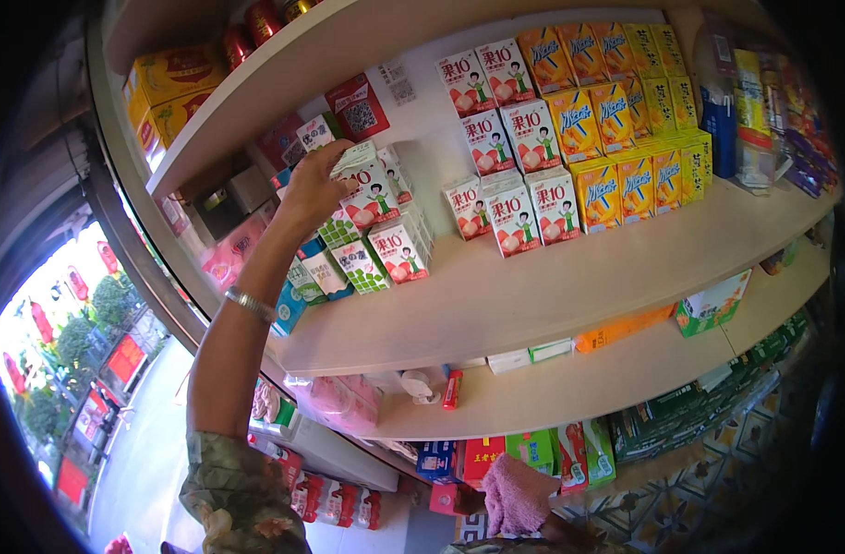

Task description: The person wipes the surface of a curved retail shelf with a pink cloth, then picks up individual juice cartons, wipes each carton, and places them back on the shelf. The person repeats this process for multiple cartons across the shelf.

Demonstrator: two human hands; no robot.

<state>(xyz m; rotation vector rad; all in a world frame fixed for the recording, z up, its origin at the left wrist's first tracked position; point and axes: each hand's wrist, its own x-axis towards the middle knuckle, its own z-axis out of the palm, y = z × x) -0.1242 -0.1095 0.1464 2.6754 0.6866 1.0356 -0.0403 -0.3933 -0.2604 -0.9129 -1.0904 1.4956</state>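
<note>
My left hand (312,185) grips a white juice carton (369,188) with red fruit and a cartoon figure on its front. The thumb rests on the front and the fingers reach over the top. This carton is on the upper level of a stack; a matching carton (399,251) and a green-and-white drink carton (359,267) stand below. Low in the view, my right hand (553,528) holds a pink cloth (516,493), which hides most of it. A pink-red box (446,498) appears beside the cloth; whether the hand touches it, I cannot tell.
The curved wooden shelf (464,298) also bears stacked white juice cartons (512,220), orange-and-yellow cartons (600,194) and yellow cartons (692,166). Another shelf (533,408) hangs above my left arm's height at its upper counterpart (270,83). Pink packs (332,400) sit lower.
</note>
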